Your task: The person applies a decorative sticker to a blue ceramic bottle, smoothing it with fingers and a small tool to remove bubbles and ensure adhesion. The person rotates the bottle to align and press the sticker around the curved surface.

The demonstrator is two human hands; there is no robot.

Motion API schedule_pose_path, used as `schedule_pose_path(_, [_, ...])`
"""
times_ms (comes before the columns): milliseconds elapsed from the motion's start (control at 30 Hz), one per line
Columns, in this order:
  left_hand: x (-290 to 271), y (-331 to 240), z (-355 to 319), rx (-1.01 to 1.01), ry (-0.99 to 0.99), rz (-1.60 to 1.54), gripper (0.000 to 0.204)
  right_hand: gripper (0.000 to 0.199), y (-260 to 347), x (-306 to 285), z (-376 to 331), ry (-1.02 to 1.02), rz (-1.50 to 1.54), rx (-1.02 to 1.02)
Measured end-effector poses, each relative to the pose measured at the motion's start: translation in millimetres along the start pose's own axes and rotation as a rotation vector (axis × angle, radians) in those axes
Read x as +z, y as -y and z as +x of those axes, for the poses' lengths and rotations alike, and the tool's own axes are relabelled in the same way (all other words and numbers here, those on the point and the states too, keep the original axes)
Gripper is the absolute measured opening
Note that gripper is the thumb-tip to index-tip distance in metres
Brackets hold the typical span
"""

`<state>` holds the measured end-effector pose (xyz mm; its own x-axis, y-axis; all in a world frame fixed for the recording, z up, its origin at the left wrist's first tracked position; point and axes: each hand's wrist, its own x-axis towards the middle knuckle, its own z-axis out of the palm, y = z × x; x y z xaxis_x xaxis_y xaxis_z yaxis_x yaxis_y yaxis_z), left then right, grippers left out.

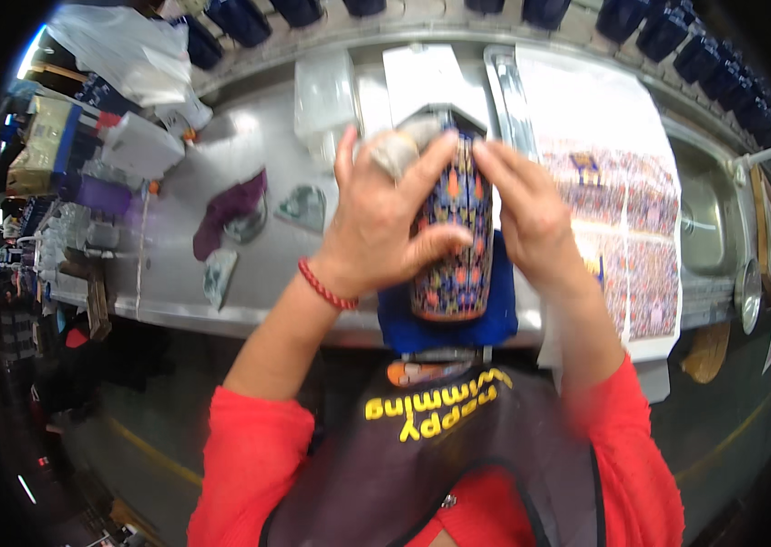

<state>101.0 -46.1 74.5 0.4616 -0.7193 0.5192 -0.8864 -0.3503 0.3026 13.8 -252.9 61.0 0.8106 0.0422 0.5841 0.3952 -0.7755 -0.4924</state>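
Pressure should be going evenly along the patterned vessel (452,283), I judge, with firm support so that it is not rolling on the blue cloth (445,335). It is lying, as it seems, at the near edge of the tabletop (176,219). The left hand (376,214) is spreading half open, thumb over the vessel; whether it is gripping the pale pad (393,155) by its fingers, I cannot tell. The right hand (531,214) is curving loosely, fingers touching the far end.

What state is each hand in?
Left hand: on the patterned vessel, pale wad against it; grip unclear.
Right hand: open, at the vessel's right side.
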Motion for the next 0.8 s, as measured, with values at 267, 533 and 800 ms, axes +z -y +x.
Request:
schedule_pose_path(267, [8, -4, -25, -0.034, -0.101, -0.129, 0.088, 0.054, -1, -2, -20, -0.02, 0.017, 0.013])
schedule_pose_path(533, [11, -25, -41, -0.085, -0.044, -0.129, 0.088, 0.052, 11, -6, -37, 0.029, 0.041, 0.063])
schedule_pose_path(800, [12, -38, -52, -0.073, -0.002, -0.135, 0.1, 0.05, 11, -12, -45, 0.0, 0.056, 0.074])
